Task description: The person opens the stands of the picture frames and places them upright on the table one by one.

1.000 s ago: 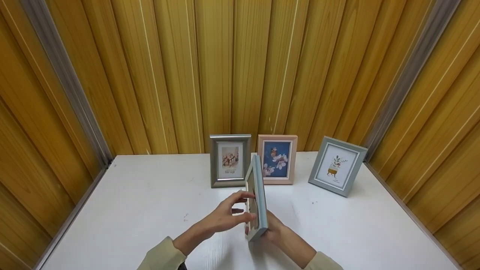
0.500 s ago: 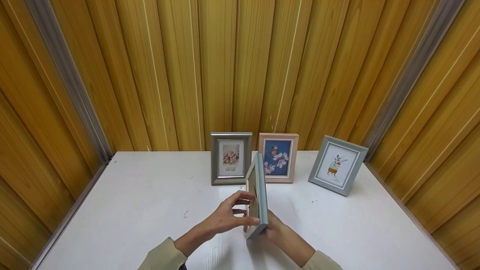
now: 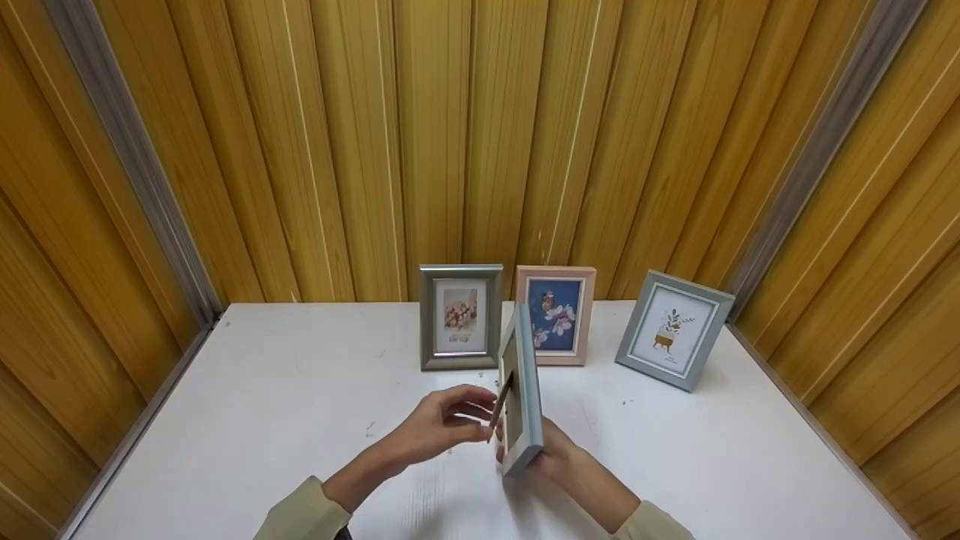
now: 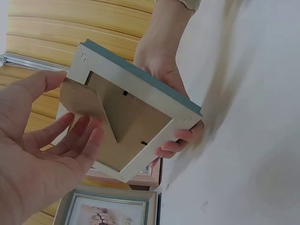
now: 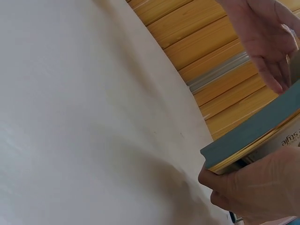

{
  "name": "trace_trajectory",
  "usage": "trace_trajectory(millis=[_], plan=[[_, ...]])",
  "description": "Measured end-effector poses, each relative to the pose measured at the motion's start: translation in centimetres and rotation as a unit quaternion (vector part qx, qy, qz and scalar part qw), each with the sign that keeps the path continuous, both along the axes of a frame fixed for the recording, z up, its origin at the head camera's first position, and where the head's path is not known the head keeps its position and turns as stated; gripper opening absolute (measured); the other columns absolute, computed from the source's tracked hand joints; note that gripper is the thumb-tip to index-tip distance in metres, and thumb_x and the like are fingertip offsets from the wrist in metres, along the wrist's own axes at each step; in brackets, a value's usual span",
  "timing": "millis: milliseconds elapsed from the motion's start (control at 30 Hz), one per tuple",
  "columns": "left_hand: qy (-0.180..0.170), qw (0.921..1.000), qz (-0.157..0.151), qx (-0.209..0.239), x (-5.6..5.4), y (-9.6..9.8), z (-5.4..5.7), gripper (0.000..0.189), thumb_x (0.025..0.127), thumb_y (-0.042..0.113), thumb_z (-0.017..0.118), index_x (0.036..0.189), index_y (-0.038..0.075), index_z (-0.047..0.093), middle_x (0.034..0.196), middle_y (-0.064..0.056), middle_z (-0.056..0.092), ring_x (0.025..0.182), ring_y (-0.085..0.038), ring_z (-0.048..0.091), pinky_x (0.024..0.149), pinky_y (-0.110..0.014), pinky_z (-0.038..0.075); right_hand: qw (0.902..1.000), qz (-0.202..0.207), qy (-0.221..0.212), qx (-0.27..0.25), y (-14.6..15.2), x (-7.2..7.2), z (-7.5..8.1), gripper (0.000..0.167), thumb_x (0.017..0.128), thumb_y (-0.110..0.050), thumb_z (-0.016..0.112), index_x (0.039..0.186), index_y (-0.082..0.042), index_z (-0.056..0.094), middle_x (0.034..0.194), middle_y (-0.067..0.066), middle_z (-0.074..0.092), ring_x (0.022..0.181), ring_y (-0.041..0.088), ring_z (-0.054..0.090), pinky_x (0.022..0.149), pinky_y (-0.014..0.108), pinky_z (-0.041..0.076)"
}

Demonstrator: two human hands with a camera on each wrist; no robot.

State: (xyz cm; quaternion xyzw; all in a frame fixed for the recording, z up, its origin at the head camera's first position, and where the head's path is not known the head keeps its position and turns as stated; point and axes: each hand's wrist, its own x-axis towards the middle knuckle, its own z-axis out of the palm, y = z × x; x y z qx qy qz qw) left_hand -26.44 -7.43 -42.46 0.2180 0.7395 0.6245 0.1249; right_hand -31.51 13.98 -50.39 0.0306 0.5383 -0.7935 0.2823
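A light blue picture frame (image 3: 530, 390) is held on edge above the table, its back turned to the left. My right hand (image 3: 556, 454) grips it by one end, fingers wrapped over the border onto the backing side in the left wrist view. Out from the brown backing board (image 4: 136, 122) tilts the hinged easel stand (image 4: 80, 97). My left hand (image 3: 435, 420) pinches that stand near its free end, thumb (image 4: 52, 78) on the corner and fingertips at the other face. Some lettering on the frame's front print shows in the right wrist view.
Behind, a silver-grey picture frame (image 3: 427, 319) and a pink picture frame (image 3: 587, 319) stand side by side on the white table (image 3: 300, 390). A grey-green picture frame (image 3: 634, 349) stands angled at the right. Wood-look panels (image 3: 427, 135) enclose the back and sides.
The easel stand has swung out from the backing board as my left hand drew back to the left with it. The held frame has shifted slightly right and turned a little.
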Motion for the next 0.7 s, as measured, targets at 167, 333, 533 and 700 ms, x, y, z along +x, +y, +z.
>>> trace_trajectory(millis=[167, 333, 533, 700], plan=[[0.084, 0.9945, 0.040, -0.048, 0.4, -0.7, 0.3, 0.032, 0.093, 0.005, 0.066, 0.125, 0.000, 0.067, 0.117, -0.017, 0.071, 0.103, -0.026, 0.072, 0.083, -0.020, 0.057, 1.0000, 0.007, 0.002, -0.002, 0.7, -0.2, 0.0, 0.044, 0.108, -0.019, 0.043, 0.145, -0.005, 0.025, 0.103, 0.001, 0.056, 0.093, 0.013, 0.054, 0.080, 0.032, 0.052], [0.146, 0.9833, 0.077, -0.077, 0.6, -0.9, 0.6, 0.026, 0.094, 0.001, 0.066, 0.119, -0.002, 0.070, 0.110, -0.019, 0.074, 0.094, -0.028, 0.073, 0.080, -0.023, 0.059, 0.9999, 0.008, -0.007, -0.012, 1.1, -0.4, -0.1, 0.043, 0.106, -0.016, 0.045, 0.145, -0.006, 0.029, 0.104, 0.003, 0.056, 0.094, 0.014, 0.053, 0.080, 0.032, 0.052], [0.156, 0.9790, 0.098, -0.088, 0.8, -1.0, 0.5, 0.029, 0.092, -0.003, 0.066, 0.120, -0.002, 0.069, 0.112, -0.019, 0.073, 0.097, -0.029, 0.072, 0.081, -0.029, 0.061, 0.9997, 0.000, -0.018, -0.013, 1.1, -0.6, -0.1, 0.033, 0.108, -0.019, 0.047, 0.139, -0.009, 0.042, 0.100, 0.002, 0.058, 0.089, 0.013, 0.055, 0.077, 0.031, 0.052], [0.257, 0.9448, 0.110, -0.170, 1.3, -0.6, 0.1, 0.059, 0.083, -0.015, 0.066, 0.139, 0.003, 0.056, 0.135, -0.016, 0.054, 0.123, -0.032, 0.057, 0.098, -0.044, 0.056, 0.9981, -0.054, -0.024, -0.016, 0.9, -0.5, -0.1, 0.039, 0.110, -0.020, 0.042, 0.148, -0.010, 0.042, 0.099, 0.001, 0.060, 0.088, 0.013, 0.057, 0.079, 0.028, 0.050]])
